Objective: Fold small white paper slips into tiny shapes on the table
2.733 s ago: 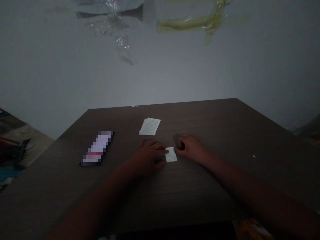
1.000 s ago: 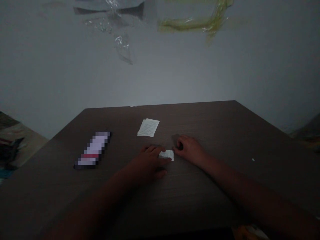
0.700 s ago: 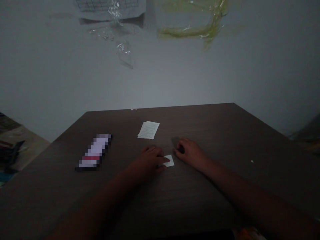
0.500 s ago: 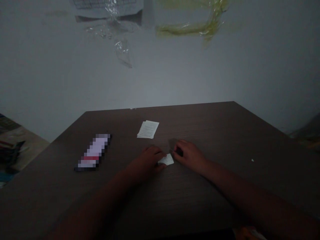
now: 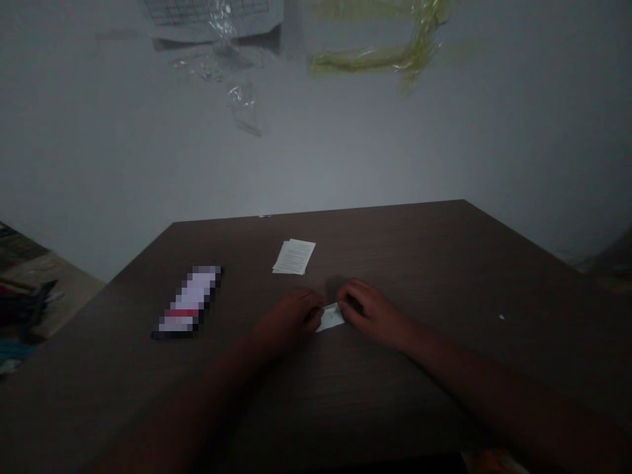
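The small paper has been turned aslant since a moment ago, and the fingers that lay across it have drawn back to its edge. From the head view, the small paper [image 5: 330, 318] rests on the dark wooden table [image 5: 395, 395], right between the two hands, showing a mostly plain pale face. The left hand [image 5: 290, 317] has its fingertips and thumb brought together, pinching the paper's left edge. The right hand [image 5: 374, 311] is curled, thumb and fingertips at the paper's right edge, a dark gap inside the curl; I can't tell from here whether it grips or merely touches. Beyond them lies a little stack of printed sheets [image 5: 295, 257], slightly fanned. Over to the left a phone [image 5: 190, 301] lies flat, its lit screen too blurred to read. A tiny white scrap [image 5: 501, 317] sits well apart on the right. Up on the pale wall [image 5: 345, 145] run yellowed tape [image 5: 365, 62] and shiny clear tape [image 5: 244, 105].
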The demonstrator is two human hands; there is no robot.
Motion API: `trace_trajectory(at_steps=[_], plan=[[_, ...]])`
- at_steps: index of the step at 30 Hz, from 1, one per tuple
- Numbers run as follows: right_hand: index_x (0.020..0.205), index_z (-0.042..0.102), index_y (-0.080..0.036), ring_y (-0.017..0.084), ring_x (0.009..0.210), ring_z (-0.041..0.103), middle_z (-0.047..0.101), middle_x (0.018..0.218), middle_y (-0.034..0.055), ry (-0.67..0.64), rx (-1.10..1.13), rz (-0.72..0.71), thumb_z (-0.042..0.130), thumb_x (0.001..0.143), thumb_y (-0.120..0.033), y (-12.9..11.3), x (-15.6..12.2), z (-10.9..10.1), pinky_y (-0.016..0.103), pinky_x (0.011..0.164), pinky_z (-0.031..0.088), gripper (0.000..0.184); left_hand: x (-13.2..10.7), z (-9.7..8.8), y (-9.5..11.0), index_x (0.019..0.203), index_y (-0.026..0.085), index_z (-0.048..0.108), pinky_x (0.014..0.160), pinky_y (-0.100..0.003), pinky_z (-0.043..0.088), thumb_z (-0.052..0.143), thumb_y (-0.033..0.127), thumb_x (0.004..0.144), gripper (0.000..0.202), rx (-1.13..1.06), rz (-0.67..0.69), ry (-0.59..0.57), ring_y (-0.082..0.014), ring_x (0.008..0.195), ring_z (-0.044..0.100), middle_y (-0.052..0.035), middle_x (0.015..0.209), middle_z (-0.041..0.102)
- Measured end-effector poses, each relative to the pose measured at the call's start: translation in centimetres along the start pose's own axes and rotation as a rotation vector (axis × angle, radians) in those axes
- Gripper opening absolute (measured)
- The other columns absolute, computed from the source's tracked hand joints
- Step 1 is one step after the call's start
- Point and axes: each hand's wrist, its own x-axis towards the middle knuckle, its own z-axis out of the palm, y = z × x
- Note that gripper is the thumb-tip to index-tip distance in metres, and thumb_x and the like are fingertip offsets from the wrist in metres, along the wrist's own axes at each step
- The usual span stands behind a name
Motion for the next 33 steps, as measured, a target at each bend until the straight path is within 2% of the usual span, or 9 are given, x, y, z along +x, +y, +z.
trace_trajectory(at_steps=[2,5,8,13,17,22,26,30,33], plan=[[0.117,0.070,-0.029,0.029,0.113,0.075,0.079,0.120,0.0076,-0.002,-0.002,0.003,0.075,0.115,-0.024,0.0,0.0,0.0,0.045,0.103,0.061,0.007,0.1,0.1,0.0,0.123,0.021,0.083,0.112,-0.042,0.066,0.065,0.016,0.117,0.019,0.019,0.012,0.012,-0.0288,0.116,0.082,-0.0093,0.122,0.087],[0.121,0.074,-0.028,0.031,0.123,0.076,0.082,0.127,0.0091,-0.039,-0.038,0.000,0.083,0.107,-0.019,0.0,0.0,0.0,0.047,0.109,0.061,0.019,0.2,0.1,-0.2,0.117,0.021,0.082,0.110,-0.042,0.067,0.064,0.015,0.118,0.019,0.027,0.035,0.035,-0.0280,0.112,0.082,-0.0084,0.117,0.087],[0.111,0.074,-0.028,0.028,0.110,0.077,0.082,0.113,0.0058,-0.091,-0.047,0.030,0.082,0.108,-0.016,0.0,0.2,0.2,0.044,0.103,0.060,0.014,0.2,0.2,-0.3,0.119,0.022,0.083,0.111,-0.042,0.068,0.066,0.016,0.117,0.019,0.030,0.049,0.069,-0.0281,0.115,0.083,-0.0081,0.120,0.088],[0.108,0.072,-0.028,0.022,0.085,0.070,0.079,0.098,0.0006,-0.058,0.030,0.148,0.078,0.108,-0.017,-0.3,0.4,0.3,0.036,0.084,0.055,0.012,0.2,0.2,0.5,0.135,0.024,0.083,0.128,-0.047,0.062,0.076,0.013,0.111,0.028,0.163,0.040,0.181,-0.0343,0.142,0.078,-0.0124,0.149,0.085],[0.113,0.074,-0.029,0.022,0.085,0.072,0.080,0.099,0.0006,0.027,0.076,0.151,0.073,0.108,-0.015,-0.3,0.5,0.4,0.035,0.081,0.055,0.015,0.2,0.3,1.3,0.134,0.024,0.085,0.128,-0.056,0.059,0.074,0.012,0.111,0.028,0.252,0.038,0.108,-0.0394,0.142,0.077,-0.0128,0.147,0.086],[0.103,0.076,-0.029,0.024,0.091,0.076,0.082,0.098,0.0009,0.105,0.063,0.149,0.071,0.102,-0.011,0.2,0.6,0.5,0.036,0.085,0.058,0.019,0.4,0.5,1.4,0.139,0.028,0.089,0.127,-0.060,0.057,0.072,0.010,0.109,0.038,0.230,0.056,0.026,-0.0404,0.142,0.077,-0.0124,0.144,0.088],[0.103,0.078,-0.028,0.024,0.090,0.078,0.083,0.098,0.0015,0.086,0.072,0.213,0.072,0.103,-0.011,0.6,0.7,0.5,0.036,0.086,0.059,0.018,0.3,0.5,1.6,0.150,0.027,0.090,0.126,-0.065,0.056,0.075,0.018,0.113,0.041,0.228,0.035,-0.028,-0.0442,0.142,0.078,-0.0155,0.146,0.087],[0.108,0.082,-0.027,0.025,0.095,0.081,0.087,0.104,0.0039,0.082,0.045,0.239,0.073,0.104,-0.011,0.8,0.8,0.0,0.038,0.091,0.062,0.019,0.2,0.3,1.8,0.140,0.028,0.093,0.126,-0.064,0.057,0.080,0.027,0.115,0.028,0.218,0.031,-0.018,-0.0455,0.142,0.078,-0.0150,0.144,0.087],[0.112,0.084,-0.026,0.025,0.097,0.080,0.087,0.109,0.0056,0.037,-0.008,0.220,0.076,0.102,-0.010,0.9,0.9,-0.4,0.038,0.091,0.062,0.020,0.2,0.4,1.4,0.136,0.028,0.091,0.129,-0.061,0.055,0.078,0.025,0.117,0.023,0.220,0.048,-0.011,-0.0420,0.149,0.076,-0.0136,0.153,0.086]])
